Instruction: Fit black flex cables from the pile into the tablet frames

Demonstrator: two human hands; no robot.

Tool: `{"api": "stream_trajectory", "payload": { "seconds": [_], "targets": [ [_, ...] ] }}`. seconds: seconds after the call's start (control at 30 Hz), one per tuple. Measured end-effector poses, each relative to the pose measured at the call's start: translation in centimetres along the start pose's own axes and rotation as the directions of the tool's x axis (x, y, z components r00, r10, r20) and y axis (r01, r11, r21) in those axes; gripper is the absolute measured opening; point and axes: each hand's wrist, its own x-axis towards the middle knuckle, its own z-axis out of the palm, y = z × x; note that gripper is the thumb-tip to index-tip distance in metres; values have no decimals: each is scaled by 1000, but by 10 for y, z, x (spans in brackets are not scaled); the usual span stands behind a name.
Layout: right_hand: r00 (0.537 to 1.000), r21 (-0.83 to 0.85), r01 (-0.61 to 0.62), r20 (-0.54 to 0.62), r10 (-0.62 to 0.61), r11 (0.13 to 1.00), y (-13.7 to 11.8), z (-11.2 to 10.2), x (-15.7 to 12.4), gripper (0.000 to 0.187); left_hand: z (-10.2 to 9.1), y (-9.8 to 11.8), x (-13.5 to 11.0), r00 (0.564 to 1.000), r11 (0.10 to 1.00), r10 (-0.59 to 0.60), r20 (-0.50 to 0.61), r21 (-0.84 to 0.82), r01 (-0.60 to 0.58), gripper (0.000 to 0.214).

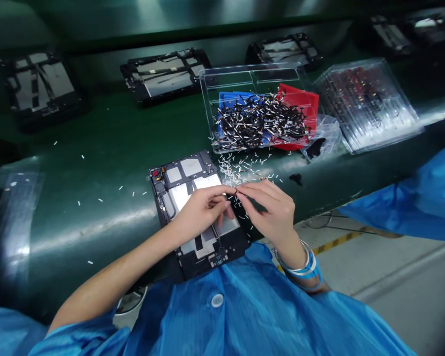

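An opened tablet [185, 264] with silver battery panels and dark ribbon strips lies tilted at the bench's near edge. Over its right side, my left hand [205, 205] is closed in a pinch, fingertips pointing right. My right hand [269, 207] pinches at the same spot from the other side, just right of the tablet. Their fingertips meet around a tiny dark piece, too small to name. Beyond them, many white slips [230, 168] are scattered on the bench. A clear plastic tray [226, 75] behind these holds a heap of small black-and-white cable parts [259, 121].
More opened tablets lie at the back, one at left [40, 86] and another in the middle [166, 74]. Stacked clear trays [374, 109] stand right of the heap, near a plastic bag [326, 131]. Another person's blue sleeve [422, 193] shows at right.
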Motion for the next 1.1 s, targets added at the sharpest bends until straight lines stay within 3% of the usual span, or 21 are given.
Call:
{"api": "stream_trajectory", "payload": {
  "seconds": [0.17, 0.3, 0.43, 0.67, 0.83, 0.93, 1.03, 1.1],
  "targets": [
    [1000, -9, -1, 24, 1, 1000, 3, -4, 1, 12, -2, 4, -2, 1000, 982, -15, -4, 187, 16, 29],
    [995, -83, 46, -80, -53, 995, -1, -6, 1, 20, -2, 5, 1, 993, 991, -118, -6, 62, 119, 23],
    [985, -46, 172, 2, -173, 984, -5, -2, -1, 16, -1, 7, 4, 986, 987, -159, -44, -11, 159, 14],
    [993, -24, 109, 42, -108, 994, -4, 3, -1, 13, 1, 6, 1, 998, 995, -48, -39, 89, 51, 24],
    [998, -199, 20, -52, -31, 980, 6, -3, 0, 26, -5, 4, 2, 989, 989, -149, -24, 4, 149, 18],
    [997, -264, 70, -25, -80, 962, 10, -4, 1, 36, -6, 6, 3, 980, 979, -197, 2, -44, 197, 19],
    [983, -183, 184, 37, -180, 966, 10, 1, 4, 23, -6, 13, 0, 973, 972, -217, 77, -71, 222, 20],
    [983, -113, 184, -6, -186, 976, 11, 5, 7, 18, -15, 20, -1, 980, 978, -193, 43, -67, 195, 20]
  ]
}}
